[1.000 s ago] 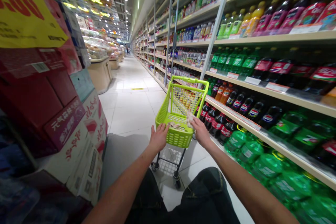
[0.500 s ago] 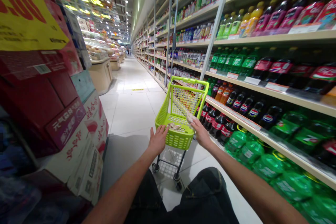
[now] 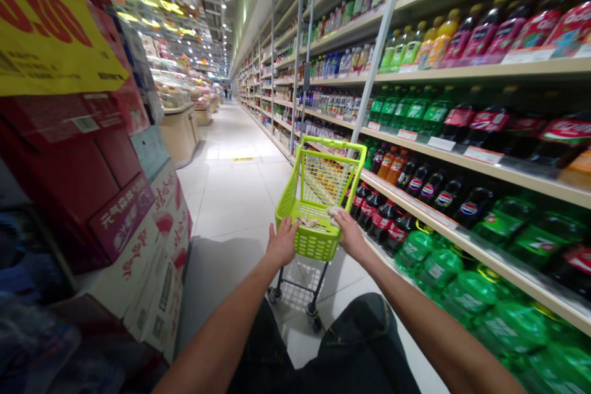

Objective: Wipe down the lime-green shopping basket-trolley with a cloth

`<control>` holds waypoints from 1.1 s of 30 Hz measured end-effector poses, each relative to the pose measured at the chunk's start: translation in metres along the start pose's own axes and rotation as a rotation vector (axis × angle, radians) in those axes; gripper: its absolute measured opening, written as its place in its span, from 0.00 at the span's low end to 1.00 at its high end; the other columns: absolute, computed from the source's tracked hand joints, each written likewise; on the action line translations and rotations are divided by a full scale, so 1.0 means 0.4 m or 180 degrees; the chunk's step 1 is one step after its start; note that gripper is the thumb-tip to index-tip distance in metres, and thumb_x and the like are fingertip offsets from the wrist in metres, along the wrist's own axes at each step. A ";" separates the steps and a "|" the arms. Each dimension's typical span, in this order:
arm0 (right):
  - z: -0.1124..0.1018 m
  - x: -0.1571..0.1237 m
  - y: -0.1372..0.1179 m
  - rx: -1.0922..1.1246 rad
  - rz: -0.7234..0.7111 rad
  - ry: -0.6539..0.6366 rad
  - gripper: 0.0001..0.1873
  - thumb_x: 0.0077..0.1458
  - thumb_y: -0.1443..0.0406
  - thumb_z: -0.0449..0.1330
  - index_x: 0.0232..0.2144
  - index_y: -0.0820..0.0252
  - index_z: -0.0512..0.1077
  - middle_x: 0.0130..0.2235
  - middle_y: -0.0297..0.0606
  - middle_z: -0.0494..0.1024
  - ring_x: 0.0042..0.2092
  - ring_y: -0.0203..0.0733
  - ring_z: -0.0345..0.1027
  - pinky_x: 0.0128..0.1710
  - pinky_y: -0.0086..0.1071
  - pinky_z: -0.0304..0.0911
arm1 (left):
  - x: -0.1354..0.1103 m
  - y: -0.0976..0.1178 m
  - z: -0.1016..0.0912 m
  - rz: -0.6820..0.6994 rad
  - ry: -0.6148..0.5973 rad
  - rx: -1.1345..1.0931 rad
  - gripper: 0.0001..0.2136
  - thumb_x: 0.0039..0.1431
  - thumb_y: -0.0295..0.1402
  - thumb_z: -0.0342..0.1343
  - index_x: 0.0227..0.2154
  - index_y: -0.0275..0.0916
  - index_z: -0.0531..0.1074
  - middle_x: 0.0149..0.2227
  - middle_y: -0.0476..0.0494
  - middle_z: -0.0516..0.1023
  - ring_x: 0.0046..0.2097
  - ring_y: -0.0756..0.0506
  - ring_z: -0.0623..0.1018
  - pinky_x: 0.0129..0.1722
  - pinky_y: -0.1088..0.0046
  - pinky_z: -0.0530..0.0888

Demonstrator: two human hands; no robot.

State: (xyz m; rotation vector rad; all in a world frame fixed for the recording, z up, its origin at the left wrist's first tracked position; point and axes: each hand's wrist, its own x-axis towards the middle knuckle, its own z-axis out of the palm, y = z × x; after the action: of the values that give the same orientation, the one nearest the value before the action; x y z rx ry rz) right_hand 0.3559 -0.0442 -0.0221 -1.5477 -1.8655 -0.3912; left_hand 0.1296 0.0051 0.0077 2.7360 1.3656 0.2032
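A small lime-green shopping cart stands in the aisle just ahead of me. My left hand rests on the cart's near left rim, fingers curled over the edge. My right hand is at the near right rim, its fingers closed on a pale crumpled packet at the basket's edge. A second pale packet lies inside the basket near the rim. My dark trousers show at the bottom centre.
Shelves of soft-drink bottles run along the right, close to the cart. Stacked red and white cartons under a yellow sign stand on the left. The tiled aisle floor stretches ahead past display counters.
My right hand has lowered the pale packet from above the basket down to the rim. The left hand slid slightly along the rim. The cart stayed nearly in place.
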 end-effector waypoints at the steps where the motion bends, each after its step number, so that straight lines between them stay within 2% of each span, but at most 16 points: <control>1: 0.002 -0.024 -0.015 0.0005 -0.0031 -0.0033 0.26 0.47 0.77 0.46 0.48 0.60 0.66 0.54 0.45 0.64 0.58 0.42 0.52 0.56 0.45 0.52 | 0.001 0.000 0.000 0.0012 0.0009 0.0006 0.29 0.49 0.27 0.43 0.57 0.38 0.49 0.63 0.38 0.46 0.63 0.41 0.46 0.57 0.47 0.46; 4: 0.007 -0.093 -0.047 -0.0154 -0.0185 -0.0106 0.26 0.50 0.77 0.44 0.49 0.58 0.65 0.56 0.43 0.63 0.60 0.42 0.48 0.56 0.47 0.50 | 0.001 -0.004 -0.003 0.0054 0.0022 0.0020 0.28 0.49 0.27 0.44 0.56 0.39 0.50 0.62 0.38 0.47 0.63 0.41 0.46 0.56 0.45 0.46; 6: 0.007 -0.112 -0.045 -0.0309 -0.0129 -0.0091 0.26 0.51 0.78 0.42 0.49 0.57 0.64 0.56 0.42 0.62 0.60 0.42 0.46 0.55 0.48 0.50 | 0.000 -0.005 -0.005 0.0145 0.0052 0.0047 0.28 0.49 0.27 0.43 0.56 0.39 0.50 0.62 0.39 0.49 0.62 0.41 0.47 0.56 0.44 0.45; 14: -0.028 -0.077 0.064 -0.0628 0.0534 -0.0011 0.24 0.49 0.78 0.43 0.45 0.62 0.68 0.53 0.46 0.65 0.59 0.45 0.48 0.54 0.46 0.52 | -0.001 0.059 0.003 0.0606 0.0124 0.0122 0.30 0.48 0.26 0.43 0.57 0.38 0.48 0.61 0.40 0.53 0.62 0.42 0.50 0.57 0.46 0.44; 17: -0.044 -0.082 0.082 -0.0614 0.0754 0.0095 0.25 0.45 0.79 0.44 0.44 0.63 0.68 0.53 0.47 0.66 0.59 0.47 0.50 0.54 0.46 0.52 | 0.008 0.062 0.000 0.0547 0.0214 0.0060 0.27 0.51 0.28 0.43 0.56 0.36 0.50 0.60 0.39 0.55 0.62 0.42 0.50 0.58 0.48 0.43; 19: -0.031 -0.079 0.056 -0.0582 0.0889 0.0297 0.26 0.44 0.79 0.44 0.45 0.63 0.68 0.52 0.47 0.66 0.58 0.47 0.50 0.55 0.47 0.50 | 0.017 0.053 -0.003 0.0446 0.0233 0.0022 0.25 0.52 0.28 0.42 0.55 0.36 0.52 0.60 0.40 0.55 0.62 0.42 0.50 0.58 0.48 0.43; 21: 0.007 -0.065 -0.004 -0.0477 0.0849 0.0419 0.26 0.45 0.79 0.44 0.46 0.63 0.67 0.52 0.46 0.66 0.58 0.47 0.51 0.56 0.47 0.48 | 0.026 0.046 -0.004 0.0442 0.0183 -0.0006 0.25 0.52 0.27 0.42 0.55 0.37 0.53 0.60 0.42 0.54 0.62 0.43 0.49 0.58 0.48 0.44; 25: 0.098 -0.031 -0.146 -0.0139 0.0235 0.0178 0.27 0.47 0.79 0.43 0.48 0.63 0.65 0.55 0.45 0.63 0.60 0.44 0.48 0.57 0.47 0.46 | 0.029 0.043 -0.002 0.0558 0.0112 0.0065 0.25 0.51 0.26 0.42 0.55 0.38 0.53 0.60 0.43 0.55 0.62 0.44 0.49 0.58 0.50 0.47; 27: 0.105 -0.037 -0.164 -0.0115 -0.0024 0.0064 0.27 0.48 0.79 0.43 0.49 0.62 0.64 0.56 0.44 0.62 0.61 0.42 0.44 0.57 0.48 0.45 | 0.024 0.039 -0.001 0.0614 0.0130 0.0144 0.26 0.51 0.24 0.41 0.55 0.37 0.53 0.60 0.43 0.54 0.62 0.45 0.49 0.58 0.50 0.46; 30: 0.051 -0.085 -0.103 -0.0299 -0.0066 0.0111 0.28 0.49 0.80 0.42 0.50 0.59 0.64 0.56 0.42 0.62 0.62 0.41 0.40 0.57 0.49 0.45 | 0.017 0.026 -0.002 0.0594 0.0109 0.0199 0.28 0.50 0.23 0.41 0.56 0.37 0.50 0.61 0.42 0.51 0.62 0.45 0.49 0.58 0.51 0.46; 33: -0.007 -0.129 -0.031 -0.0462 0.0239 0.0487 0.28 0.50 0.79 0.42 0.51 0.61 0.62 0.57 0.44 0.60 0.62 0.41 0.39 0.57 0.49 0.46 | 0.017 0.016 -0.005 0.0538 0.0046 0.0166 0.28 0.51 0.23 0.40 0.57 0.36 0.49 0.62 0.41 0.49 0.63 0.45 0.48 0.58 0.51 0.46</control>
State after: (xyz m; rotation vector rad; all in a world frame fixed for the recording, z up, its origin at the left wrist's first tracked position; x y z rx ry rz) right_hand 0.3485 -0.0876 -0.0519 -1.6295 -1.6883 -0.6045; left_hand 0.1382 0.0066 0.0113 2.8997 1.1586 0.2005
